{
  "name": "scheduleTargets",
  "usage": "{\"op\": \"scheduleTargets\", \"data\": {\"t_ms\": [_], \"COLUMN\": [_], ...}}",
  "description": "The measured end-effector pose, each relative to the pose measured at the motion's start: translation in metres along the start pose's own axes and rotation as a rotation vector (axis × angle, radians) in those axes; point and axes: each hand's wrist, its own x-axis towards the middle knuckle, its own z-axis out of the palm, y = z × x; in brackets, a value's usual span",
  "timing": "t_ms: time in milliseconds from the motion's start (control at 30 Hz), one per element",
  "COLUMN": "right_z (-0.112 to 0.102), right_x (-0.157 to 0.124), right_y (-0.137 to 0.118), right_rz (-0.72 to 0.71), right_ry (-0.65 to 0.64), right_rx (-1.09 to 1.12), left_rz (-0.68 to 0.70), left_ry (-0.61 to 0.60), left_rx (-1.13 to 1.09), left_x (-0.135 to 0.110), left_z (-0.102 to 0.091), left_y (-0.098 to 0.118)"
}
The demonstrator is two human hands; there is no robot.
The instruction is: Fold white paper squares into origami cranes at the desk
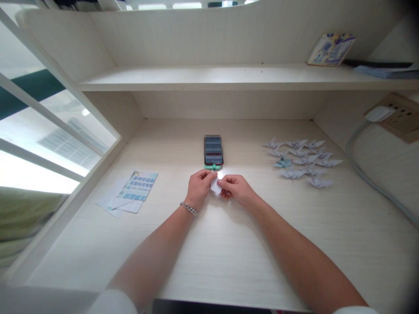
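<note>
A small folded piece of white paper (pixel 216 186) is held between my two hands over the middle of the desk. My left hand (pixel 199 186), with a chain bracelet (pixel 189 208) on the wrist, pinches its upper left part. On the other side my right hand (pixel 236 188) grips the paper's right edge between thumb and fingers. Just beyond my fingertips lies a phone (pixel 214 150) with a green piece (pixel 213 167) at its near end. Several folded paper cranes (pixel 307 160) stand grouped on the right, most of them white and one bluish (pixel 283 162).
Loose papers with a printed blue sheet (pixel 137 187) lie at the left. Above the desk runs a shelf (pixel 196 77) holding a colourful packet (pixel 331 49) and a stack of papers (pixel 389 72). A cable (pixel 366 183) hangs from the socket panel (pixel 401 115) on the right wall.
</note>
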Motion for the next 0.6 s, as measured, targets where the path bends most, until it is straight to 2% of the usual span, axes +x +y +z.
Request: {"op": "scheduleTargets", "data": {"t_ms": [200,367,600], "right_z": [-0.001,-0.004,-0.010], "right_x": [0.002,0.004,0.007], "right_y": [0.005,0.008,0.011], "right_rz": [-0.064,-0.111,-0.104], "right_ry": [0.012,0.100,0.058], "right_rx": [-0.043,-0.102,-0.159], "left_rz": [-0.002,0.001,0.001], "left_ry": [-0.021,-0.152,-0.117], "left_rx": [-0.032,0.062,0.097], "left_x": [-0.001,-0.003,-0.002], "left_z": [-0.001,-0.004,-0.005], "left_y": [0.002,0.004,0.000]}}
